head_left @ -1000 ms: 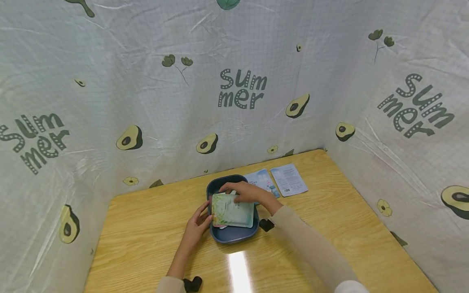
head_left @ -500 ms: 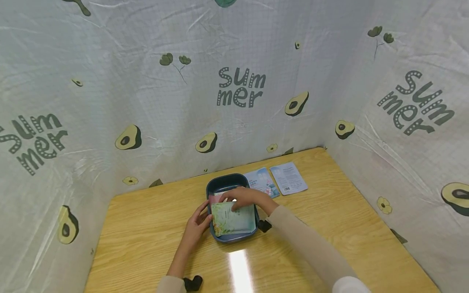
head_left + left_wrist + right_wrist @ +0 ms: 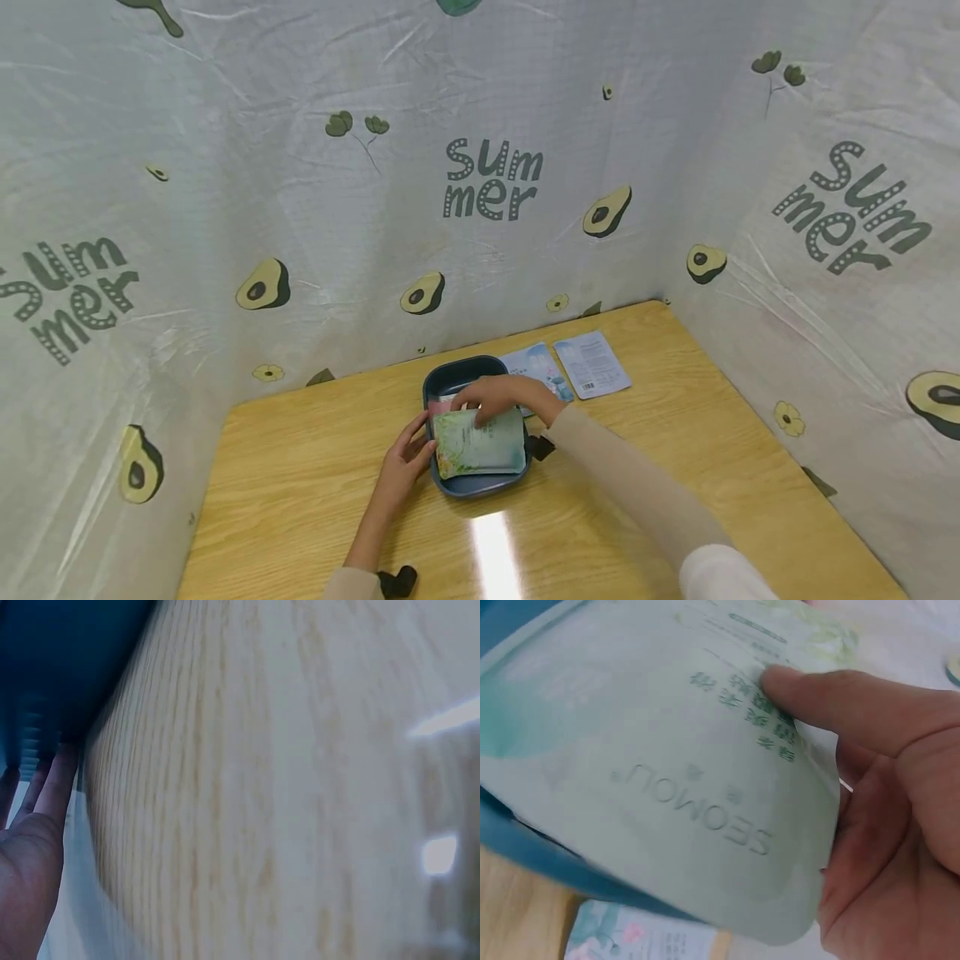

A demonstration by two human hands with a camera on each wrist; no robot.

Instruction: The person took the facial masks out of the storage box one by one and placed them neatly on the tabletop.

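Note:
My right hand [image 3: 504, 395] pinches the top edge of a pale green sheet mask packet [image 3: 483, 450], which leans inside a dark blue basin [image 3: 480, 492]. In the right wrist view the thumb [image 3: 802, 690] lies across the printed front of the packet, with the other fingers behind it. A pink packet [image 3: 439, 406] shows behind the green one, mostly hidden. My left hand [image 3: 402, 461] touches the basin's left side. The left wrist view shows its fingers [image 3: 58, 784] extended against the outer wall of the basin.
Two light blue and white packets, one printed [image 3: 536, 369] and one with a barcode [image 3: 592, 365], lie flat on the wooden table [image 3: 300, 467] right of the basin. A plastic sheet [image 3: 337, 208] with avocado prints hangs around the table's back and sides.
The green packet has come toward the near side of the basin, tilting in my right hand, and more of the pink packet shows. The left hand stays at the basin's side.

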